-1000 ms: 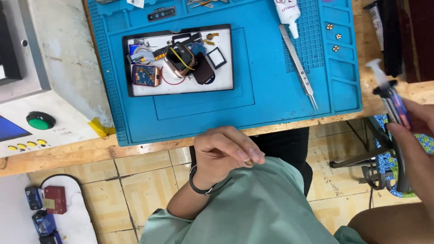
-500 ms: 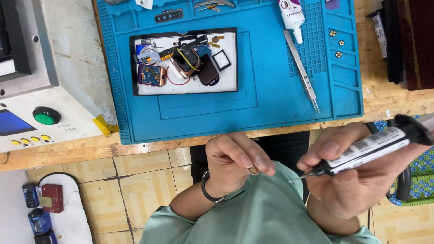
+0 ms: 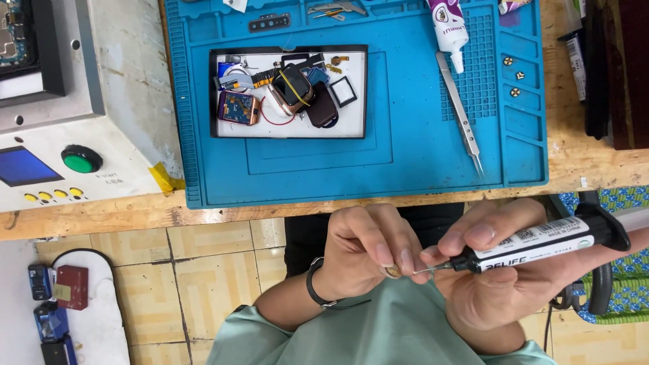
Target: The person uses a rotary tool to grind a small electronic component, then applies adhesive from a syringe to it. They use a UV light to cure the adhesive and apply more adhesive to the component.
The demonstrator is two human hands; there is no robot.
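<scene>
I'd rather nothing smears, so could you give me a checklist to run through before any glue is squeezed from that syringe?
1. Syringe gripped firmly by the right hand: ok.
2. Needle tip at the small part: ok.
3. Part pinched steady by the left hand: ok.
4. Exact spot on the part under the tip: cannot tell, too small.
5. Glue already at the tip: cannot tell.
6. Tweezers within reach on the blue mat: ok.

A blue mat (image 3: 419,155) bears a white tray (image 3: 291,128) of watch parts, tweezers (image 3: 460,115), a glue tube (image 3: 449,27)
</scene>
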